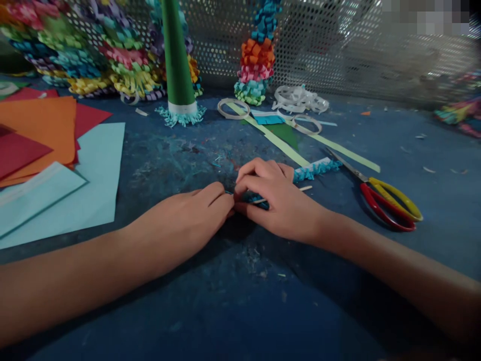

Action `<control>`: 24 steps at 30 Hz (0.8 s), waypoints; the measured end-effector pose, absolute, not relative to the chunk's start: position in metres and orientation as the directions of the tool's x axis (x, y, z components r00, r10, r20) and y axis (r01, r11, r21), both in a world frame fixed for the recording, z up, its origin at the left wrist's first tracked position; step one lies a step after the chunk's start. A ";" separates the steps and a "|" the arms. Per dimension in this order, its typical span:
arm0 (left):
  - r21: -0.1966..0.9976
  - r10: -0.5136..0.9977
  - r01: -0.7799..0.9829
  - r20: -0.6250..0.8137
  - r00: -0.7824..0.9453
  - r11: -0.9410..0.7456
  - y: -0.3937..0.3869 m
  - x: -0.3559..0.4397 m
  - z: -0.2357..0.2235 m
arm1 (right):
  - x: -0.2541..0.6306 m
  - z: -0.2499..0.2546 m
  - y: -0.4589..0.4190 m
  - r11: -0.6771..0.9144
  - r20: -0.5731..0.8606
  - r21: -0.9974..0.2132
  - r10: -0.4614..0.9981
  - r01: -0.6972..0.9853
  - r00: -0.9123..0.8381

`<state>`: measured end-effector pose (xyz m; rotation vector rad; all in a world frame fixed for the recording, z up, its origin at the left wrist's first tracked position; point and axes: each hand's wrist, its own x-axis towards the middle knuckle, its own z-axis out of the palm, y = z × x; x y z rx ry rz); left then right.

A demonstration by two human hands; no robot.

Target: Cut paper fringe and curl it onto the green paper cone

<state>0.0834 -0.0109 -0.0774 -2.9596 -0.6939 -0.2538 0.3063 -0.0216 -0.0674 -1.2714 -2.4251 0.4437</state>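
Both hands meet over the middle of the table. My left hand (191, 220) is closed, its fingertips pressed on the end of a blue fringed paper strip (317, 169). Close against it, my right hand (272, 200) curls in a pinch around a thin pale stick (306, 188), whose end sticks out past the hand. The strip runs under my right hand and comes out to its right, showing a white edge and curled blue fringe. The fingertips hide the exact point of contact. Scissors (376, 193) with red and yellow handles lie right of the strip, blades partly open.
Orange paper (48, 130) and light blue sheets (101, 175) lie at the left. A green paper cone (178, 65) with a fringed base stands behind. Light green strips (285, 148), a tape ring (233, 109) and a fringed multicolour column (257, 65) are near the perforated metal panel (338, 55).
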 end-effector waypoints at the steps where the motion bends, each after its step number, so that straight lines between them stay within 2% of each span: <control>1: -0.074 0.438 0.455 0.174 0.882 -0.887 -0.013 0.084 -0.076 | 0.308 -0.069 -0.022 0.602 0.222 -0.390 0.796 0.697 -0.563; 5: -0.134 0.456 0.481 0.182 0.871 -0.866 -0.021 0.085 -0.073 | 0.315 -0.073 -0.019 0.783 0.318 -0.238 0.622 0.575 -0.716; 8: -0.204 0.433 0.470 0.204 0.878 -0.859 -0.024 0.085 -0.074 | 0.317 -0.074 -0.014 0.794 0.325 -0.262 0.608 0.549 -0.724; 10: -0.202 0.463 0.497 0.194 0.865 -0.844 -0.023 0.086 -0.076 | 0.315 -0.075 -0.011 0.764 0.303 -0.313 0.644 0.565 -0.703; 13: -0.052 0.634 0.642 0.115 0.764 -0.765 -0.020 0.092 -0.073 | 0.309 -0.075 -0.010 0.698 0.260 -0.348 0.713 0.626 -0.651; 16: 0.145 0.758 0.751 -0.013 0.653 -0.644 -0.011 0.097 -0.064 | 0.314 -0.068 -0.013 0.697 0.274 -0.304 0.717 0.650 -0.641; 20: 0.369 0.783 0.755 -0.105 0.613 -0.542 0.007 0.093 -0.050 | 0.353 -0.054 -0.021 0.642 0.366 -0.111 0.736 0.759 -0.569; 22: 0.406 0.769 0.722 -0.070 0.635 -0.560 0.014 0.086 -0.046 | 0.380 -0.053 -0.027 0.584 0.330 -0.017 0.770 0.812 -0.547; 24: 0.391 0.696 0.648 -0.025 0.717 -0.654 0.017 0.077 -0.045 | 0.401 -0.057 -0.033 0.578 0.256 0.015 0.787 0.816 -0.562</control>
